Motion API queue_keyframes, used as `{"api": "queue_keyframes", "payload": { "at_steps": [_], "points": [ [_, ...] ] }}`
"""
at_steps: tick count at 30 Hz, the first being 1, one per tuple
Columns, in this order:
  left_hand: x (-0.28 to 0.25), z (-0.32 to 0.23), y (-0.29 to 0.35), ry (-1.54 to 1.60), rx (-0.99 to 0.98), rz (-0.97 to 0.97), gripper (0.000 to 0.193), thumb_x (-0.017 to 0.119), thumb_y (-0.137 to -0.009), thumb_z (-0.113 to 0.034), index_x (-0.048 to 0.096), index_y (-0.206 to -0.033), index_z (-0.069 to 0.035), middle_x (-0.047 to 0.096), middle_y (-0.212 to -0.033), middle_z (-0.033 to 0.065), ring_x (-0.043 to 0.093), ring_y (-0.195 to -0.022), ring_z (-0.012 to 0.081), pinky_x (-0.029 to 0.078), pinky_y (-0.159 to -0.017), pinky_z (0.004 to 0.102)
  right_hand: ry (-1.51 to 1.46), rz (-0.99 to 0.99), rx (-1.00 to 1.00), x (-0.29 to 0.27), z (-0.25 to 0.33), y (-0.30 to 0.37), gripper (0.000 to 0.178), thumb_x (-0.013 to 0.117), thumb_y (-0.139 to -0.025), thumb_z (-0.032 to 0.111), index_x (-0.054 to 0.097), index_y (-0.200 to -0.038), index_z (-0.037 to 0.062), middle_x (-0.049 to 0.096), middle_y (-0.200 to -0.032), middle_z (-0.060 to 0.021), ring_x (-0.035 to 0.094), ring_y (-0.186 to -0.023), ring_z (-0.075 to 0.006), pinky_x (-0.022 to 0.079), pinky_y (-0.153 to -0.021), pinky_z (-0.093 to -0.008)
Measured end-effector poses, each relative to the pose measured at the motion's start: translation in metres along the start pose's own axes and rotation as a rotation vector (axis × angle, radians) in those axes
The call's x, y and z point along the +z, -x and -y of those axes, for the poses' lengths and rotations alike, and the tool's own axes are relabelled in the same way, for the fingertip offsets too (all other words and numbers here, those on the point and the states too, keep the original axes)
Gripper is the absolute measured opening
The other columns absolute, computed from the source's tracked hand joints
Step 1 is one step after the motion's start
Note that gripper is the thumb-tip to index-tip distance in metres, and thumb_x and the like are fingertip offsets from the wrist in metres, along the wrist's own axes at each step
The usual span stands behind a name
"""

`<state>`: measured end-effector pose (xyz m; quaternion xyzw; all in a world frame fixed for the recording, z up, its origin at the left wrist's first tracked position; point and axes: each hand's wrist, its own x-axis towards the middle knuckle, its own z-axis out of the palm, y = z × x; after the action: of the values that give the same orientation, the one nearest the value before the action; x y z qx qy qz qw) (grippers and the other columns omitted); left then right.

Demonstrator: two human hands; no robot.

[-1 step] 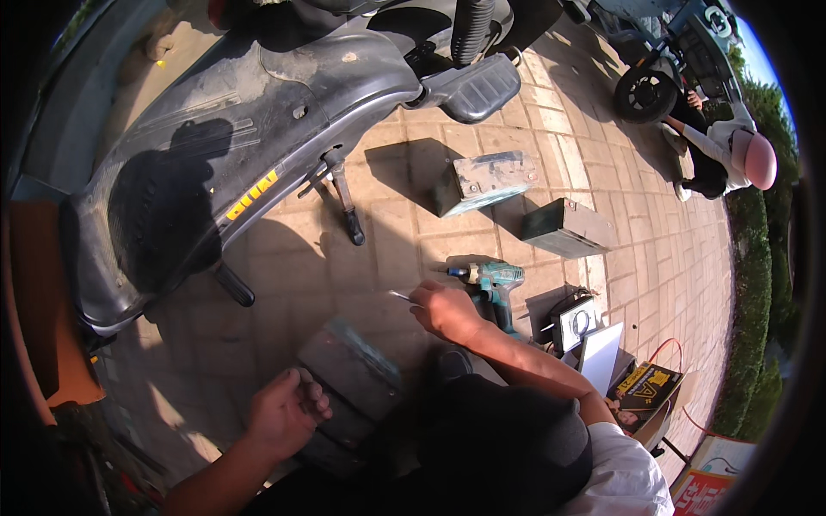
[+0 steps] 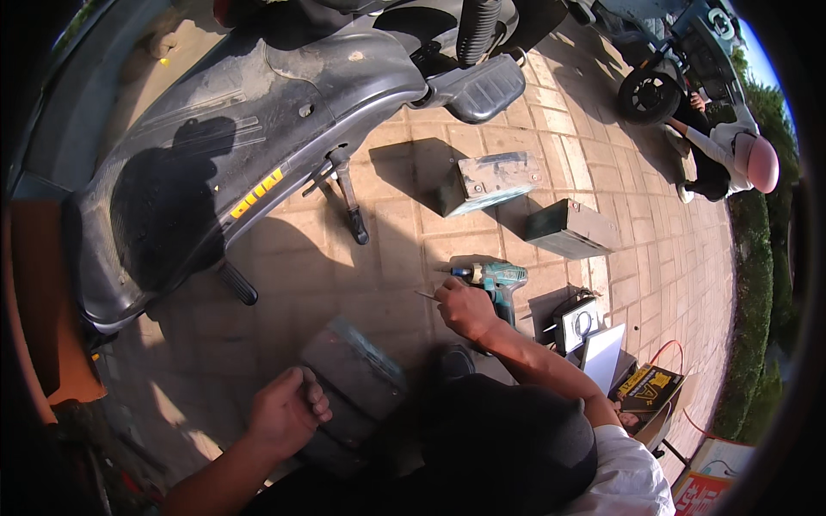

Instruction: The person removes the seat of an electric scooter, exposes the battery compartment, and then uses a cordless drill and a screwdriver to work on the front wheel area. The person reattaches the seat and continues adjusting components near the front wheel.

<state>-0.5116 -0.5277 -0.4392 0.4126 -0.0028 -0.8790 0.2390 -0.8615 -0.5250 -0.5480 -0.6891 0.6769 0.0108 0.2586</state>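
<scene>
My right hand (image 2: 469, 308) is closed on a thin metal rod (image 2: 424, 294), whose tip points left; its other end is hidden in the fingers. Just beyond that hand lies a teal cordless drill (image 2: 503, 277) with its blue-tipped nose to the left. My left hand (image 2: 288, 411) hangs with curled fingers beside a dark block-shaped battery (image 2: 353, 357) in the shade near me. Whether these fingers hold anything is hidden. A second dark block runs alongside, partly covered by my left hand and the shadow.
A black scooter footboard (image 2: 258, 129) with its kickstand (image 2: 351, 206) fills the upper left. Two more blocks (image 2: 495, 176) stand on the paving. At right are a white box (image 2: 578, 325) and an open carton (image 2: 650, 391). A person in a pink helmet (image 2: 761, 163) crouches by another scooter.
My right hand has moved right, closer to the drill, with the thin rod still in it. My left hand looks unchanged. The whole view has shifted very slightly.
</scene>
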Motion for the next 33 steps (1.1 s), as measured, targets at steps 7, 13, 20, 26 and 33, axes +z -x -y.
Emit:
{"api": "queue_keyframes", "payload": {
  "at_steps": [7,13,20,26,33],
  "points": [
    [0.000,-0.003,-0.001,0.008,0.044,-0.063,0.022,0.045,-0.101,-0.024,0.058,-0.104,-0.007,0.063,-0.093,0.0097,0.059,-0.084,0.0245,0.046,-0.078,0.0389,0.372,0.150,0.141,0.052,-0.076,0.024,0.011,0.056,-0.086,0.016,0.062,-0.092,0.0094,0.062,-0.097,-0.0134,0.068,-0.076,-0.0317,0.054,-0.062,-0.0457],
    [-0.003,-0.013,0.010,0.094,0.122,-0.038,0.022,0.044,-0.102,-0.024,0.058,-0.103,-0.007,0.066,-0.106,0.0153,0.061,-0.087,0.0260,0.049,-0.081,0.0398,0.067,0.205,-0.114,0.014,0.007,0.021,0.021,0.065,-0.083,0.023,0.063,-0.097,0.0081,0.065,-0.091,-0.0138,0.066,-0.083,-0.0346,0.052,-0.069,-0.0454],
    [-0.026,-0.029,0.013,-0.086,0.137,-0.101,0.016,0.056,-0.098,-0.020,0.060,-0.101,-0.005,0.060,-0.084,0.0044,0.056,-0.072,0.0168,0.046,-0.067,0.0288,-0.101,0.536,-0.112,-0.002,0.017,-0.028,0.034,0.067,-0.076,0.025,0.065,-0.107,0.0114,0.068,-0.099,-0.0167,0.065,-0.095,-0.0378,0.053,-0.080,-0.0451],
    [0.024,-0.016,0.087,-0.099,0.170,-0.196,0.014,0.060,-0.096,-0.016,0.064,-0.103,-0.005,0.059,-0.081,0.0024,0.056,-0.074,0.0146,0.047,-0.069,0.0297,0.245,0.598,0.036,-0.057,0.024,0.009,0.027,0.064,-0.078,0.022,0.069,-0.101,0.0099,0.069,-0.098,-0.0174,0.066,-0.097,-0.0360,0.054,-0.080,-0.0457],
    [0.115,0.052,0.207,0.170,0.167,-0.264,0.013,0.060,-0.095,-0.014,0.064,-0.104,-0.006,0.061,-0.085,0.0017,0.058,-0.077,0.0132,0.049,-0.072,0.0299,0.118,0.759,0.207,-0.151,0.059,0.126,0.053,0.074,-0.074,0.049,0.069,-0.105,0.0063,0.069,-0.100,-0.0178,0.066,-0.095,-0.0367,0.053,-0.082,-0.0452]
  ]
}}
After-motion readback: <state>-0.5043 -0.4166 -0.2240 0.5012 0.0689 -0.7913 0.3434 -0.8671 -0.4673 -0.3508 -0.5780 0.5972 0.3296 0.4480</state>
